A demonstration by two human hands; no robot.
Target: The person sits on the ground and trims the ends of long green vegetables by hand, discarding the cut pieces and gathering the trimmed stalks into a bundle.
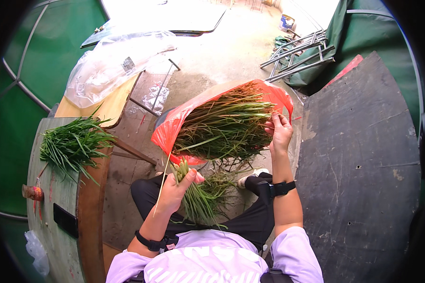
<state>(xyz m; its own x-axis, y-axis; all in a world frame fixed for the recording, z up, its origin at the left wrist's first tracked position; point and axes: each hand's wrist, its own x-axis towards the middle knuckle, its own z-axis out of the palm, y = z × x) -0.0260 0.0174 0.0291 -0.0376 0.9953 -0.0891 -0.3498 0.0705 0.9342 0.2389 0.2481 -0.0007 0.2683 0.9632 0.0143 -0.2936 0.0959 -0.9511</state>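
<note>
My left hand (180, 184) grips a bunch of green garlic chives (200, 203), stem ends up, the leaves hanging over my lap. One long pale strand (163, 177) trails beside that hand. A red plastic bag (173, 132) lies wide in front of me, heaped with uncleaned chives (223, 127), some green and some brown and dry. At the right side of this heap, my right hand (280, 131) pinches the ends of a few stalks between thumb and fingers. Part of what holds up the bag is hidden beneath it.
On the left-hand table (65, 180) lie a pile of green chives (76, 143), a small jar-like object (33, 193) and a black phone (65, 220). Loose leaves (217, 182) litter the floor between my legs. A dark board (357, 159) stands right; metal frames (299, 53) lie beyond.
</note>
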